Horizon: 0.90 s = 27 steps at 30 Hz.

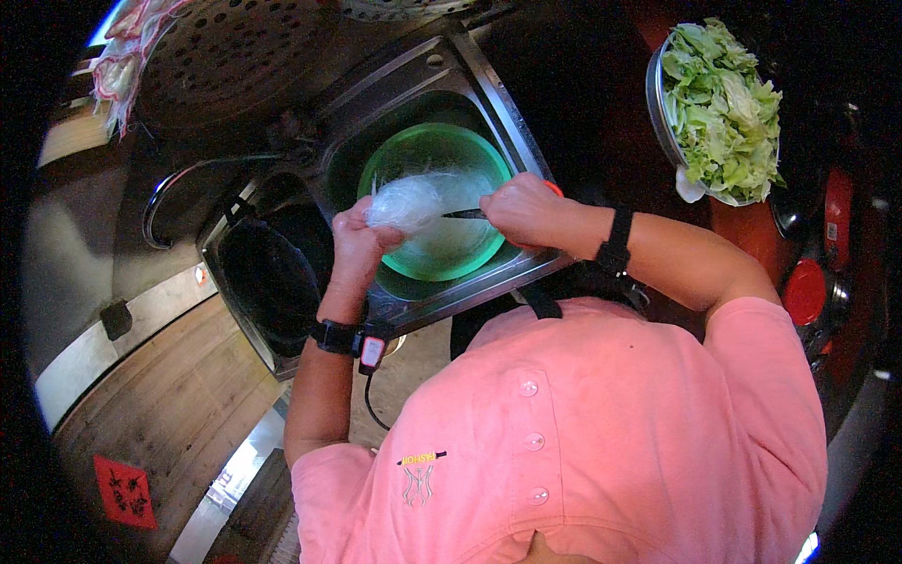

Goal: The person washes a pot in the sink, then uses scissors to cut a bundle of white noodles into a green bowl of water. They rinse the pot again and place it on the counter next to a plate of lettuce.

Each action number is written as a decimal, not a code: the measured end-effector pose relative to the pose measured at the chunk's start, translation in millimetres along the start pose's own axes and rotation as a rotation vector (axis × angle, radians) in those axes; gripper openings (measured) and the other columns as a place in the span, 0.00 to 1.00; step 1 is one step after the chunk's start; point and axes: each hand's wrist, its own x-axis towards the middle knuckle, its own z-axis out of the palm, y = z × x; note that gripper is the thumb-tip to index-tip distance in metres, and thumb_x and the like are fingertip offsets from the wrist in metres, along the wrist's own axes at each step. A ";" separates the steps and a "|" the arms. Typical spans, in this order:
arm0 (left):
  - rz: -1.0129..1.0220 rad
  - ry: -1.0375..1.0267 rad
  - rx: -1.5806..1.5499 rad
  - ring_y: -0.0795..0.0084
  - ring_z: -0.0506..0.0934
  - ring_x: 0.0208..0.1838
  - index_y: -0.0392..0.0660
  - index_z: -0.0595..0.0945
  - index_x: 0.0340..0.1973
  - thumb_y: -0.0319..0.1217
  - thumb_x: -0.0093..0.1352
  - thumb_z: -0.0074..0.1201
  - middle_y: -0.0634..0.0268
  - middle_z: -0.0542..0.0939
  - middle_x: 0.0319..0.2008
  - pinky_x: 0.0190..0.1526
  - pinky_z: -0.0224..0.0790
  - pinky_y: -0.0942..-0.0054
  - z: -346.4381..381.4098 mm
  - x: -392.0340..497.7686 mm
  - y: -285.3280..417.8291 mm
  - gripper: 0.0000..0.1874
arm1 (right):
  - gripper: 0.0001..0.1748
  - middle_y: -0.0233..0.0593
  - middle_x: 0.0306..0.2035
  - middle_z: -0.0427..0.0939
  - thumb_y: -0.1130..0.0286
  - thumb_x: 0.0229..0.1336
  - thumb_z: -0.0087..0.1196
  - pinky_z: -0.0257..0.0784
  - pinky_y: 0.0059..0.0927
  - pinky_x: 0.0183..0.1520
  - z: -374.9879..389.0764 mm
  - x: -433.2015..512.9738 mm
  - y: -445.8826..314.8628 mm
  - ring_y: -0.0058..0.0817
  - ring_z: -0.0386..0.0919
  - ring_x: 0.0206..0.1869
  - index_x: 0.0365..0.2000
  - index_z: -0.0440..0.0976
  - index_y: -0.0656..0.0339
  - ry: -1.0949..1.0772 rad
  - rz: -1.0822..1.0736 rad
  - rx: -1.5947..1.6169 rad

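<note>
My left hand grips a tangled white bundle of thin strands, likely glass noodles, above a green plastic basin. Wrapped around the handles of a pair of scissors, my right hand points their dark blades leftward at the bundle. A bit of the orange-red handle shows past my knuckles. The blade tips meet the edge of the strands; whether they are parted there cannot be made out. More pale strands lie in the basin under the bundle. The basin sits inside a stainless steel sink.
A curved faucet reaches over the left side, where a dark pan rests in the other bowl. To the right, a bowl is heaped with torn lettuce. A red round object stands at the far right.
</note>
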 end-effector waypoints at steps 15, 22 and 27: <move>0.005 0.033 0.176 0.76 0.78 0.36 0.35 0.83 0.38 0.18 0.56 0.63 0.66 0.84 0.35 0.42 0.71 0.76 1.8 10.2 9.8 0.13 | 0.17 0.54 0.29 0.80 0.64 0.43 0.57 0.74 0.55 0.34 -39.2 -65.5 6.6 0.53 0.81 0.34 0.35 0.76 0.63 -0.050 0.260 0.235; 0.085 0.033 0.158 0.77 0.78 0.35 0.36 0.81 0.42 0.19 0.56 0.64 0.66 0.83 0.36 0.41 0.71 0.76 14.8 18.7 9.0 0.18 | 0.18 0.55 0.31 0.81 0.63 0.44 0.57 0.75 0.55 0.37 -32.0 -76.8 11.3 0.55 0.81 0.35 0.37 0.76 0.63 -0.045 0.326 0.289; -0.109 -0.084 0.144 0.74 0.79 0.38 0.36 0.79 0.52 0.23 0.56 0.66 0.64 0.82 0.39 0.43 0.73 0.74 20.9 21.6 -6.9 0.27 | 0.23 0.55 0.34 0.81 0.59 0.44 0.61 0.75 0.53 0.39 -34.9 -84.2 10.5 0.54 0.81 0.39 0.41 0.77 0.61 -0.032 0.367 0.388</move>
